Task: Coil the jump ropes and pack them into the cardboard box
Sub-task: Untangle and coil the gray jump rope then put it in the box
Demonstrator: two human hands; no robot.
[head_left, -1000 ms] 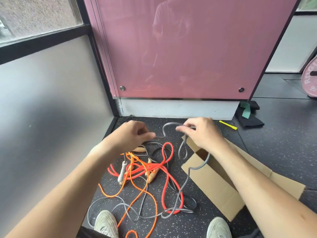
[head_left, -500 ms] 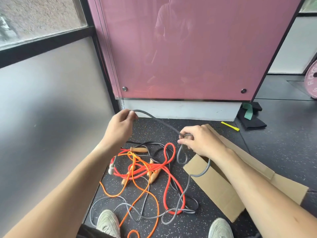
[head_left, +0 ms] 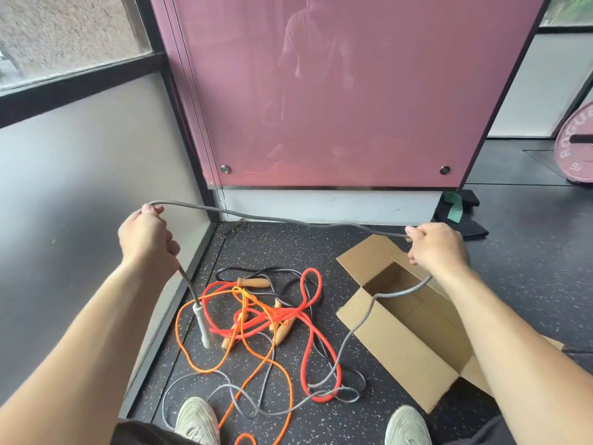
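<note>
- Above the floor (head_left: pixel 529 300), left grip (head_left: pixel 146 239) was closed round the grey rope (head_left: pixel 288 221) near its end, handle (head_left: pixel 202 326) dangling below. Right grip (head_left: pixel 438 248) pinched the same rope further along, span between them nearly taut.
- Where did the rest go?
- Down from the right grip across the open cardboard box (head_left: pixel 394 342), then along the floor through the red rope (head_left: pixel 306 358) and orange rope (head_left: pixel 177 326).
- Risk?
- Snagging, likely. Tail looked threaded under those loops; hauling it in could drag the whole pile or knot it. Slack over the box edge might also tug the box. Nothing coiled or packed yet.
</note>
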